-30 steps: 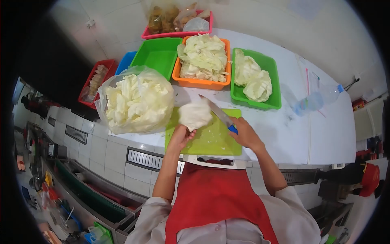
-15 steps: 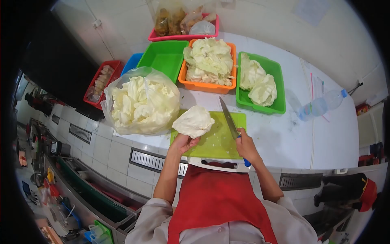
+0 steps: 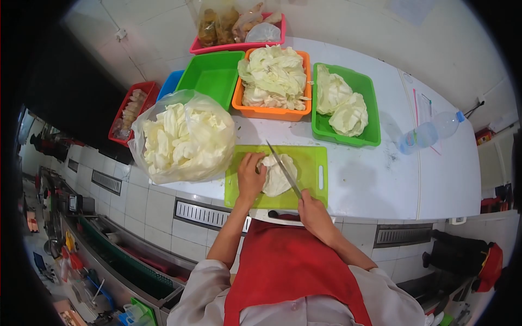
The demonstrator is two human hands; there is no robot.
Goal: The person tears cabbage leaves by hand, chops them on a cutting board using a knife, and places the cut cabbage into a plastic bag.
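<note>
"On the lime-green cutting board [image 3: 311, 163], what's lying there?"

"A pale cabbage piece [image 3: 279, 185], flat on the board near its middle."

"And the left hand [image 3: 252, 176]?"

"Partly curled at the left edge of the cabbage piece, touching it. I can't tell whether the fingers grip it or only rest there."

"How about the right hand [image 3: 314, 211]?"

"Closed around the handle of the kitchen knife [image 3: 286, 173], which the fingers mostly hide. The blade slants away from the person, its tip toward the far side of the board, and crosses above the cabbage piece. Whether it touches, I can't tell."

"What stands around the board?"

"Just to its left, a clear plastic bag [image 3: 142, 149] full of cut cabbage [image 3: 185, 136]. Beyond the board, an orange basket [image 3: 272, 113] heaped with loose cabbage leaves [image 3: 273, 70]. Right of that, a green basket [image 3: 348, 141] with two cabbage chunks [image 3: 349, 115] in it."

"Anything farther off?"

"A second green basket [image 3: 215, 76] sits left of the orange one, and a pink tray [image 3: 217, 49] behind them bears filled plastic bags [image 3: 224, 27]. Over on the right of the white table [image 3: 364, 187], a clear plastic bottle [image 3: 429, 133] with a blue cap lies on its side."

"Anyone else about?"

"A co-worker [image 3: 467, 255] in dark and red clothes, well apart, at the right edge."
</note>
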